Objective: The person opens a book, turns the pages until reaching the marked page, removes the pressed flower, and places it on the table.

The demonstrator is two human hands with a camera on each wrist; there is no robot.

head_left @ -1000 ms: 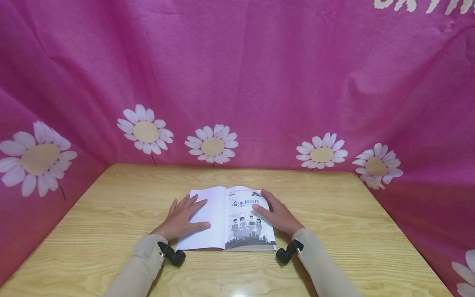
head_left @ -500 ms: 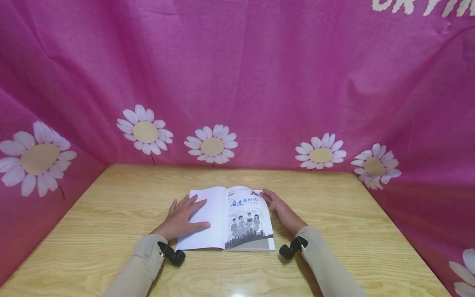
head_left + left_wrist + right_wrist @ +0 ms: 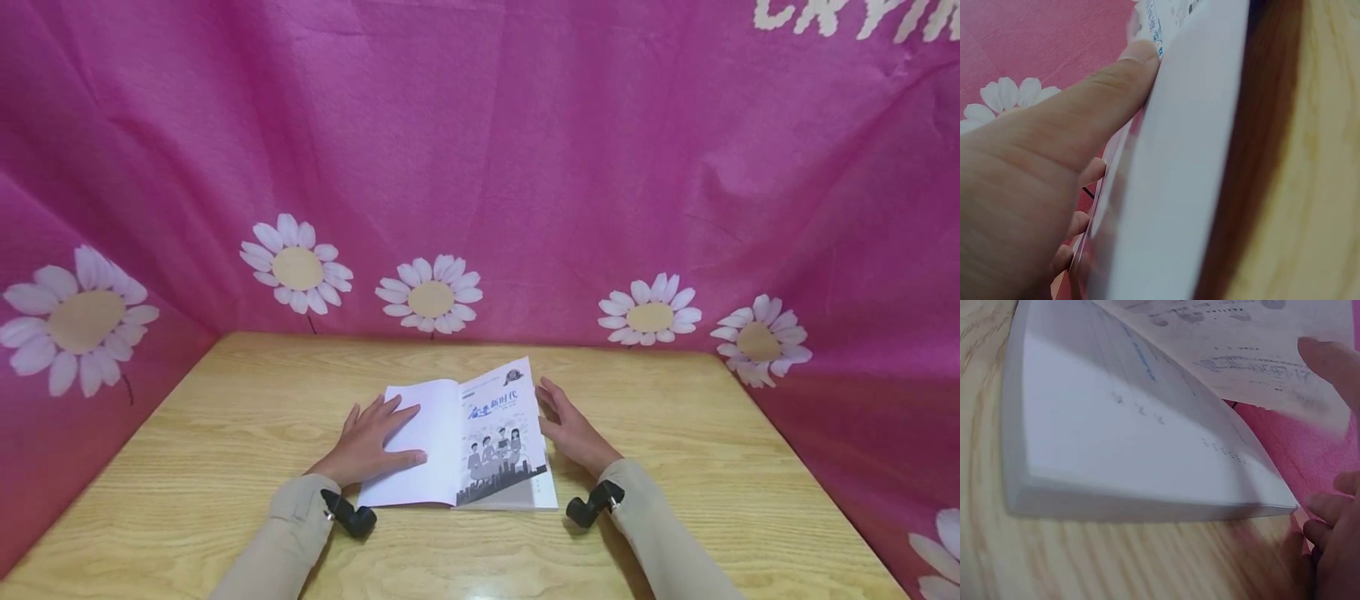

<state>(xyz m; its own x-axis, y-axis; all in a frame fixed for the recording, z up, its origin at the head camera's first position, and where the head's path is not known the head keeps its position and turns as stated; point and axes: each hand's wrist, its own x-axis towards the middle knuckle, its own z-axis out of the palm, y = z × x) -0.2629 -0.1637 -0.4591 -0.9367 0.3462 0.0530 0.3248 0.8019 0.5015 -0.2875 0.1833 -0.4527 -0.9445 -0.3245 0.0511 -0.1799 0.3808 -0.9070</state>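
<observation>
An open book [image 3: 420, 479] lies on the wooden table, its blank white left side flat under my left hand [image 3: 367, 446]. The fingers of that hand are spread on the paper; in the left wrist view its thumb [image 3: 1110, 87] points across the page. On the right, one printed page [image 3: 498, 417] with blue lettering and grey drawn figures stands tilted up from the stack. Beside its raised outer edge is my right hand [image 3: 573, 433]. The right wrist view shows the right thumb [image 3: 1329, 362] against the underside of the lifted page, with the other fingers apart from it near the book's corner.
The wooden table [image 3: 247, 392] extends around the book. A magenta cloth [image 3: 525, 167] with printed daisies hangs behind it and along both sides. Black wrist cameras [image 3: 348, 512] are strapped over the beige sleeves [image 3: 660, 533].
The printed page has risen from lying flat on the right to a slant, baring the page under it. My right hand slid outward off the page to its edge. The left hand stayed put.
</observation>
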